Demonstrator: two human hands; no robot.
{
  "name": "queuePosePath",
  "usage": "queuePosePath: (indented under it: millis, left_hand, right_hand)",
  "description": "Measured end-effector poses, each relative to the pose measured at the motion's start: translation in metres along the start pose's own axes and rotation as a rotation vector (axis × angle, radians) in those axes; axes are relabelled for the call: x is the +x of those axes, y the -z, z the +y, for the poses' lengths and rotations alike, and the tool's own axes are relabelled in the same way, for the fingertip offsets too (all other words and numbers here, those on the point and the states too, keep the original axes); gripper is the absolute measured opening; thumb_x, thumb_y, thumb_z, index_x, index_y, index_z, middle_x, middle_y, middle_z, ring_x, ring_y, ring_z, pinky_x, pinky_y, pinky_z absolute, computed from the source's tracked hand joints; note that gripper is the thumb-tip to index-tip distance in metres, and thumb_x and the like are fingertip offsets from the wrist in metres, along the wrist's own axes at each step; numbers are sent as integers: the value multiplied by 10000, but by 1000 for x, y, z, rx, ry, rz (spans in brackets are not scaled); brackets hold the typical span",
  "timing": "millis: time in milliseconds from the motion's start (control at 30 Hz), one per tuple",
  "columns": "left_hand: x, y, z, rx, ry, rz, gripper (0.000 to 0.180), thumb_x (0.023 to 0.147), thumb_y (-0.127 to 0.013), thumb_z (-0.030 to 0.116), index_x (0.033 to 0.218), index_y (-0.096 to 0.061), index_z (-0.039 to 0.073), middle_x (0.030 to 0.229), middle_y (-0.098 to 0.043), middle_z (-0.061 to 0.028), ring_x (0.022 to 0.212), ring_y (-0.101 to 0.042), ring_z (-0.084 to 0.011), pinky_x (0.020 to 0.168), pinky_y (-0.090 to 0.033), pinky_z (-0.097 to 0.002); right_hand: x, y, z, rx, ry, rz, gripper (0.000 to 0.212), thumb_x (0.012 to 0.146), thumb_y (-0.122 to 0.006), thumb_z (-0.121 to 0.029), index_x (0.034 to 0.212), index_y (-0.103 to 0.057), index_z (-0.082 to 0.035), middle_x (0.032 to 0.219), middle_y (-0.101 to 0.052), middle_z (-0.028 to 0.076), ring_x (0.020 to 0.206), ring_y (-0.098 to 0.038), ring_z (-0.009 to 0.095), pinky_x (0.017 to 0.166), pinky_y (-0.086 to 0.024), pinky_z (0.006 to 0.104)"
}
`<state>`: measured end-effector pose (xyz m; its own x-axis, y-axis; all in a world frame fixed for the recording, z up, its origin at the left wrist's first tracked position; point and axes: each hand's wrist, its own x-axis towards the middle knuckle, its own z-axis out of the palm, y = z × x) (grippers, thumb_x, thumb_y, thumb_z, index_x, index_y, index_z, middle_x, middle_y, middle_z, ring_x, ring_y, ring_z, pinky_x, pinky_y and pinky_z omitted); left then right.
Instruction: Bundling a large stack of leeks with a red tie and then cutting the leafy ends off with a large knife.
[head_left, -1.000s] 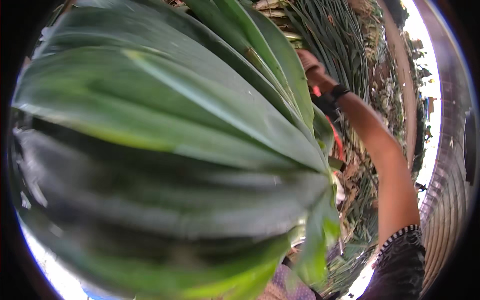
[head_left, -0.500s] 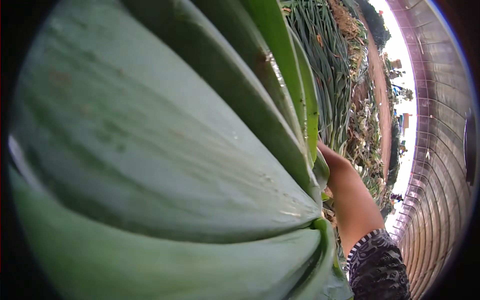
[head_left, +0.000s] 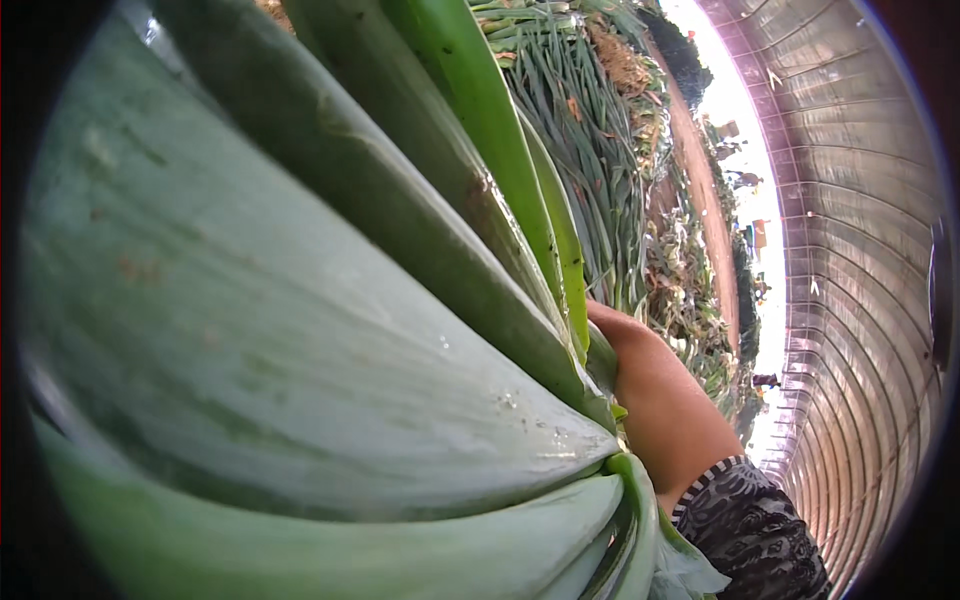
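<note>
A leek (head_left: 320,370) with broad blue-green leaves fills the left and middle of the head view, very near the camera. Its leaves fan out from a joint at the lower middle, and a brighter green leaf rises toward the top. My right hand (head_left: 640,365) reaches in from the lower right, its forearm in a dark patterned sleeve (head_left: 755,530) with a striped cuff. It lies against the far side of the leek near the leaf joint. The leaves hide its fingers, so its grip does not show. My left hand is out of view.
Beyond the leaves lies a heap of long green leeks (head_left: 585,150). Beside it are pale, trimmed leaf scraps (head_left: 685,270) and a strip of bare brown soil (head_left: 705,200). A curved greenhouse cover with ribs (head_left: 860,250) arches along the right side.
The view has shifted, so the leek heap and cover sit farther left. My right hand and the leek appear farther left and slightly lower, with more of the hand's back showing.
</note>
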<state>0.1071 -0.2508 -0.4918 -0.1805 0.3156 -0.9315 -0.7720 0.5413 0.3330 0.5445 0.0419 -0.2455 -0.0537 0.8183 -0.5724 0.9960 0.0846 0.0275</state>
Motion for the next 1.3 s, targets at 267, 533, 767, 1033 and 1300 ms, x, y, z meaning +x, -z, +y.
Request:
queuePosePath:
  millis: [267, 533, 767, 1033, 1300]
  left_hand:
    - [20, -6, -1, 7, -1, -8, 252, 877, -563, 330, 825, -600, 86, 739, -612, -61, 603, -563, -190, 611, -486, -334]
    - [23, -4, 2, 12, 0, -2, 264, 879, -562, 341, 825, -598, 85, 733, -606, -61, 593, -556, -188, 608, -482, -334]
    - [-1, 34, 28, 34, -52, 62, 275, 881, -562, 351, 825, -597, 84, 727, -601, -61, 585, -549, -186, 604, -478, -333]
    - [-96, 93, 65, 56, -99, 92, 288, 884, -561, 362, 826, -596, 82, 720, -595, -61, 575, -541, -184, 600, -474, -333]
    - [-270, 98, 169, 188, -413, -61, 300, 886, -561, 374, 826, -594, 81, 714, -589, -61, 566, -534, -182, 597, -470, -332]
  right_hand:
    - [-34, -12, 1, 45, -33, -31, 242, 821, -569, -241, 996, -635, -88, 871, -614, 120, 766, -596, 272, 684, -500, 374]
    - [-51, -16, 4, 64, -59, -55, 245, 816, -577, -255, 983, -634, -85, 835, -607, 121, 735, -591, 265, 659, -497, 376]
    - [3, -18, -12, 36, 21, -43, 250, 812, -583, -268, 972, -632, -82, 803, -602, 122, 707, -586, 259, 637, -495, 377]
    - [72, 81, -27, -165, 49, -15, 257, 807, -591, -282, 960, -630, -79, 767, -595, 122, 676, -581, 252, 612, -492, 379]
    - [17, 159, -76, -106, -135, 90, 259, 775, -619, -261, 1013, -658, -165, 825, -666, 95, 762, -634, 279, 706, -487, 361]
